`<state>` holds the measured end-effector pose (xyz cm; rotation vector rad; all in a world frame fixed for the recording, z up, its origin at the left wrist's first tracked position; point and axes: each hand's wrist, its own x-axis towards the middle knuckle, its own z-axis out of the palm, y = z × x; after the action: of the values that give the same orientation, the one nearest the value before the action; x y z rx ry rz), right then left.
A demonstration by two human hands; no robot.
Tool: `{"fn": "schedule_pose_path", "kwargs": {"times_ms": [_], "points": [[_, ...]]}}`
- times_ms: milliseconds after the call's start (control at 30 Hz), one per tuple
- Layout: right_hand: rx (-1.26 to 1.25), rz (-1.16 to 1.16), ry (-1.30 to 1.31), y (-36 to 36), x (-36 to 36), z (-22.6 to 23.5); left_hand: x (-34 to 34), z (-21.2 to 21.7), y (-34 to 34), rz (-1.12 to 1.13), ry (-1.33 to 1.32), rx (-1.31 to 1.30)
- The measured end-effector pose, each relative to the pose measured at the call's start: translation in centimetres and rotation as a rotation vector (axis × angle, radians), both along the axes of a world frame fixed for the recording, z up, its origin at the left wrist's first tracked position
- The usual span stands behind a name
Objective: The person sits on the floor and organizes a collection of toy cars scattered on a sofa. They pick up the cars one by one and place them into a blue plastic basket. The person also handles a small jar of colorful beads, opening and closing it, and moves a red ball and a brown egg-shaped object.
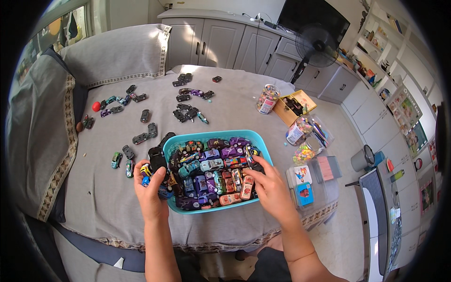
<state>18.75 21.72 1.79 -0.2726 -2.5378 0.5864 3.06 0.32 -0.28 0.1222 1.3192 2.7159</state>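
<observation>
A turquoise plastic basket (213, 136) full of several small toy cars sits on the grey bedspread (98, 188). My left hand (149, 192) is at the basket's left rim, closed around a handful of toy cars (150, 168), black, yellow and blue. My right hand (268, 185) reaches into the basket's right side, its fingers pinching a dark toy car (254, 164). More toy cars (188, 113) lie scattered on the bed beyond the basket, in small groups.
Clear jars of colourful beads (268, 98) and a yellow box (293, 105) stand at the bed's right. Flat clear cases (305, 185) lie by my right hand. A grey pillow (117, 54) is at the back left, a black fan (314, 47) behind.
</observation>
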Motion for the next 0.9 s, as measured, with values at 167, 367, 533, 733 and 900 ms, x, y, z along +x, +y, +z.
{"fn": "schedule_pose_path", "kwargs": {"times_ms": [167,367,533,733,900], "points": [[0.006,0.023,-0.001,-2.1,-1.4,-0.5,0.1,0.1,0.3,0.010,0.004,-0.014],[-0.198,-0.037,-0.010,-2.0,-1.7,-0.6,0.2,0.3,0.0,-0.018,-0.012,0.014],[-0.310,0.100,-0.129,-0.2,-3.4,0.8,0.0,0.1,-0.1,-0.044,-0.035,0.070],[-0.128,0.355,-0.465,2.3,-6.0,0.9,0.0,0.1,-0.1,-0.053,-0.056,0.078],[0.014,0.305,-0.153,2.3,-6.1,0.9,-0.1,0.1,-0.2,-0.065,-0.061,0.078]]}}
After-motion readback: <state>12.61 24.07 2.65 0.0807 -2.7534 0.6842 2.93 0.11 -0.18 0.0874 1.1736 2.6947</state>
